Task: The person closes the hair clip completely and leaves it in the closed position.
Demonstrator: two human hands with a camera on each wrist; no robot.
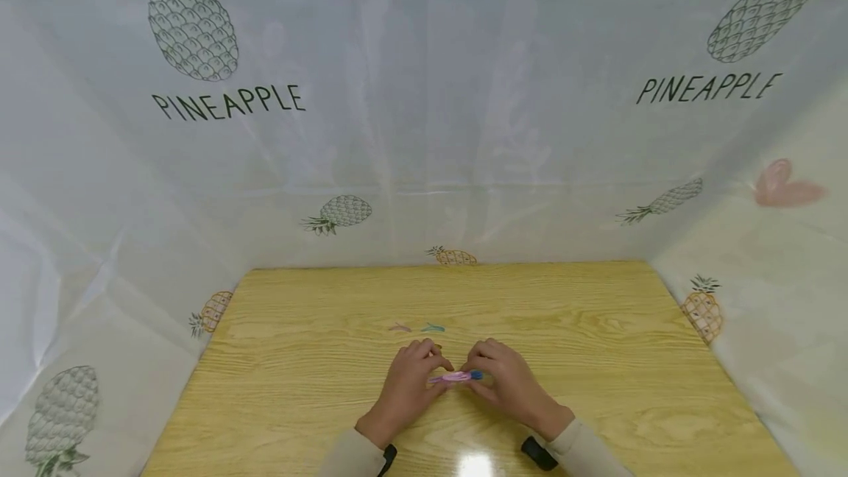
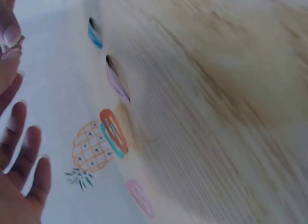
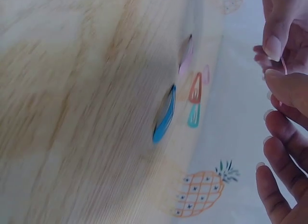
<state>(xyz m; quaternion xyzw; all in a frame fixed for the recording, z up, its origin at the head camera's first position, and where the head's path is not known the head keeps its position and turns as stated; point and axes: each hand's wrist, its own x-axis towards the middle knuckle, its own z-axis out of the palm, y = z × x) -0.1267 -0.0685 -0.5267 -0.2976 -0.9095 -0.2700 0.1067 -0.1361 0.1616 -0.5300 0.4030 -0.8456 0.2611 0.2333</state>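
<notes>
In the head view my left hand (image 1: 407,385) and right hand (image 1: 506,385) meet over the table. Between them, thumbs and fingers pinch a small pink hair clip (image 1: 457,376) by its two ends. Seen from the right wrist, the held clip is a thin pink edge, largely covered by the fingertips. Below the hands, a blue hair clip (image 3: 165,115) and a lilac hair clip (image 2: 116,82) rest on the wood. The other fingers of both hands are spread, touching nothing.
Farther back lie an orange hair clip (image 2: 114,131), a teal hair clip (image 3: 194,115) beside it and another pink hair clip (image 2: 139,198). The wooden table (image 1: 298,359) is bordered by a white pineapple-print sheet (image 1: 424,131) at the back and sides.
</notes>
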